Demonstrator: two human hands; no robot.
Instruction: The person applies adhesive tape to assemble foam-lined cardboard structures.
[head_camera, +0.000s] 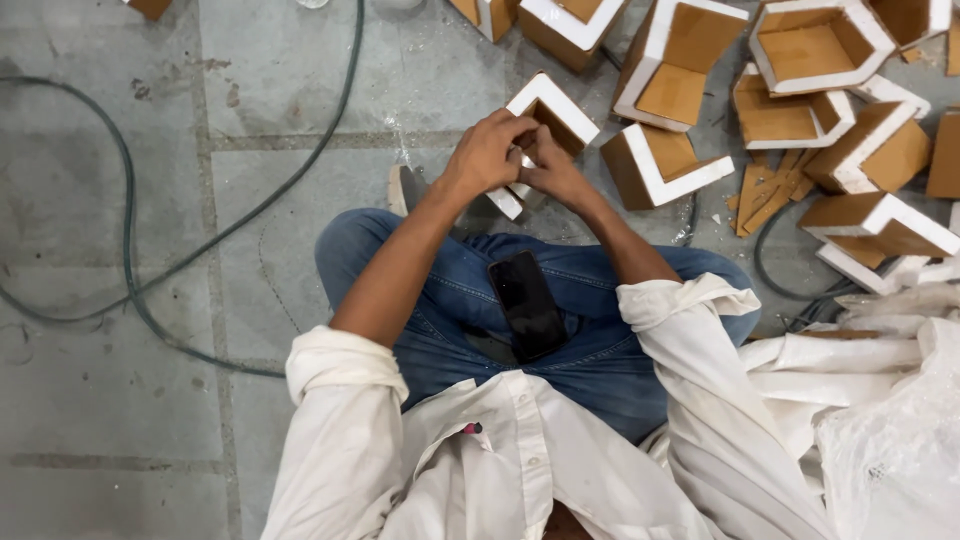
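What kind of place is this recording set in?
Probably a small workshop floor. The person sits on bare concrete, both hands on an L-shaped corner piece. Many similar brown-and-white pieces lie about, and a cable trails across the floor.

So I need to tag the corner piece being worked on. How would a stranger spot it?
Start at the seated person's blue jeans with the black phone on the lap. Just beyond the knees, both hands meet on one white-edged brown corner piece. It alone is held; the other pieces lie loose on the floor to the right.
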